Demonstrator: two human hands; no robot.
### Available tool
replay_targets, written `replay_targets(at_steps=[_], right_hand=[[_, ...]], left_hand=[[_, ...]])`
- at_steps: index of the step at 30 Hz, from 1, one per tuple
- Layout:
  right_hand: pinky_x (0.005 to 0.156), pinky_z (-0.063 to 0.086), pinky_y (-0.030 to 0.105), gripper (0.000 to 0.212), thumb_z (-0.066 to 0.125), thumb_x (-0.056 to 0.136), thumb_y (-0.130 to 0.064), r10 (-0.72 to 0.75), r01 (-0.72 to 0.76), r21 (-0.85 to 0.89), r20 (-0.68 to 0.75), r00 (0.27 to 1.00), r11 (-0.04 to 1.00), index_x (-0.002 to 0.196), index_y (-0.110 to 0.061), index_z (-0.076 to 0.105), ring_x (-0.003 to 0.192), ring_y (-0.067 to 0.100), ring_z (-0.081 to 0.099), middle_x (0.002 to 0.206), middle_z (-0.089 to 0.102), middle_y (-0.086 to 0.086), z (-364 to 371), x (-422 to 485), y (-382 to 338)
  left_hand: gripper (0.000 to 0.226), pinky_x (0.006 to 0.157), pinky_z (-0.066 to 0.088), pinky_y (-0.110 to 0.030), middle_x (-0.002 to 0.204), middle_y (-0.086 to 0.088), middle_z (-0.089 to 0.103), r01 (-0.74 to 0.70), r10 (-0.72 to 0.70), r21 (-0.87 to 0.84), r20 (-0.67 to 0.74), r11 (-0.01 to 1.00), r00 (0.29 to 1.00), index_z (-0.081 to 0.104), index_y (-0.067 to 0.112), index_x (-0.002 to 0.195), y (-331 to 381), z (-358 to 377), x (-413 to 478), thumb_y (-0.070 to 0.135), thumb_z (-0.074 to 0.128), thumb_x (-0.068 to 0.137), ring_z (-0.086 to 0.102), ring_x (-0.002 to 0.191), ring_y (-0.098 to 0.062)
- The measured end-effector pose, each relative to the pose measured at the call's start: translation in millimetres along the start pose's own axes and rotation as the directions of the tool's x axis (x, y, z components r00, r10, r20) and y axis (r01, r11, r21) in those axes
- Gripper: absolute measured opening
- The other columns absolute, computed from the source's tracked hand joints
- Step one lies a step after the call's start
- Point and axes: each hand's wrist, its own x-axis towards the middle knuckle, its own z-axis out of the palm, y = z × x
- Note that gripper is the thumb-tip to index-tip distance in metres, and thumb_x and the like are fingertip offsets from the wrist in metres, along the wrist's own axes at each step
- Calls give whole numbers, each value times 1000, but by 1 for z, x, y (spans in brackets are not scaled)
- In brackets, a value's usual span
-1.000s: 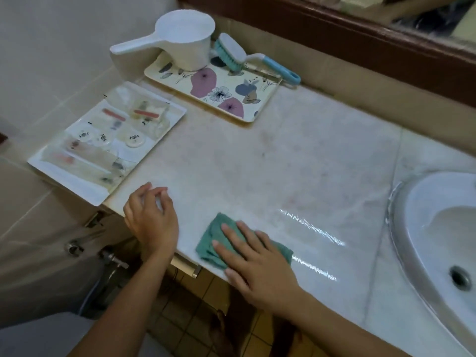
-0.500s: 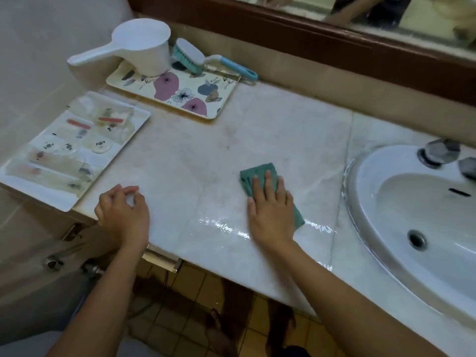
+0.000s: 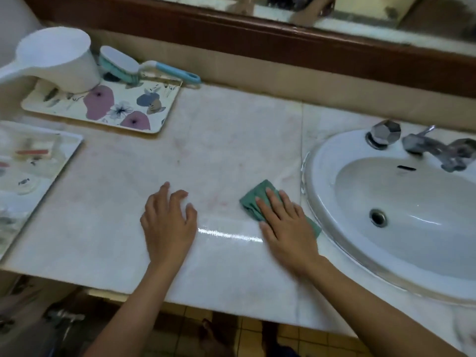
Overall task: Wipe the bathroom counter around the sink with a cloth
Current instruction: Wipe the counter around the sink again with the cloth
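A pale marble counter (image 3: 221, 140) runs from the left wall to a white oval sink (image 3: 401, 202) on the right. My right hand (image 3: 286, 222) lies flat on a folded green cloth (image 3: 253, 199), pressing it to the counter just left of the sink's rim. Part of the cloth shows beyond my fingertips and a corner near my wrist; the rest is under my palm. My left hand (image 3: 168, 222) rests on the counter with fingers spread, holding nothing, about a hand's width left of the cloth. A wet streak (image 3: 229, 235) shines between the two hands.
A floral tray (image 3: 108, 106) at the back left carries a white water scoop (image 3: 56, 60) and a blue-handled scrub brush (image 3: 139, 68). A white tray of wrapped toiletries (image 3: 28, 171) sits at the left edge. Chrome taps (image 3: 412, 143) stand behind the basin; a brown-framed mirror (image 3: 257, 37) runs above.
My right hand has slid the cloth to the right, from the counter's front left to beside the sink rim. My left hand has moved right, onto the counter, and its fingers have spread.
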Motion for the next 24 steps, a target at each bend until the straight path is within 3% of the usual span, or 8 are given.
replay_targets(at_steps=[2, 3, 7, 9, 11, 14, 19, 24], right_hand=[[118, 7, 41, 56, 18, 99, -43, 84, -84, 23, -26, 996, 996, 153, -34, 7, 148, 19, -9, 162, -4, -8, 6, 34, -31], [118, 8, 42, 56, 19, 99, -43, 55, -55, 22, -23, 998, 998, 153, -33, 7, 148, 21, -8, 162, -3, -5, 9, 48, -47], [115, 13, 41, 52, 27, 101, -43, -313, 314, -22, 42, 949, 949, 152, -33, 20, 149, 23, 6, 162, 11, -5, 10, 98, -66], [112, 17, 39, 50, 29, 101, -42, -375, 377, -41, 53, 926, 925, 150, -34, 25, 148, 22, 12, 161, 16, -5, 2, 129, -48], [113, 20, 42, 50, 28, 101, -41, -315, 317, -59, 36, 948, 947, 151, -33, 25, 147, 24, 13, 161, 17, -3, -8, 159, -22], [116, 14, 43, 52, 24, 102, -41, -112, 113, -53, 19, 994, 992, 152, -31, 17, 148, 24, 7, 162, 8, -2, -24, 185, 23], [116, 11, 47, 55, 22, 101, -42, 153, -155, -29, -53, 987, 988, 154, -29, 12, 148, 27, 3, 163, 4, 2, -22, 161, 35], [117, 8, 45, 55, 22, 100, -43, 138, -138, 3, -47, 989, 990, 153, -31, 11, 149, 23, 0, 162, 2, -4, -10, 66, 14]], left_hand=[[32, 103, 33, -47, 149, -2, 39, 4, -4, 34, 13, 999, 1000, 57, 24, 122, 0, 1, 1, 30, 53, 91, 33, 134, -26], [32, 104, 32, -47, 150, -2, 38, 9, -10, 48, 24, 999, 1000, 56, 24, 124, 0, 1, 1, 32, 52, 92, 32, 135, -26], [33, 105, 32, -47, 151, -1, 37, 12, -13, 55, 22, 998, 1000, 55, 25, 125, -1, 1, 1, 35, 50, 94, 32, 136, -26], [31, 104, 33, -48, 151, -1, 37, 15, -16, 46, 13, 999, 1000, 56, 24, 122, -2, 1, 1, 34, 52, 93, 32, 135, -26], [29, 103, 32, -47, 150, 0, 38, 17, -17, 35, 8, 999, 1000, 57, 24, 120, -1, 1, 1, 33, 53, 92, 33, 135, -26], [29, 104, 32, -47, 149, 1, 39, 14, -14, 20, 4, 1000, 1000, 57, 25, 119, -1, 2, 1, 33, 54, 92, 32, 135, -26], [29, 102, 34, -47, 149, 1, 39, 7, -7, 42, -1, 999, 1000, 57, 24, 120, 0, 2, 1, 34, 53, 93, 32, 135, -26], [28, 102, 33, -48, 149, 0, 39, -1, 1, 17, 0, 1000, 1000, 57, 24, 118, 2, 0, 0, 34, 52, 92, 31, 134, -27]])
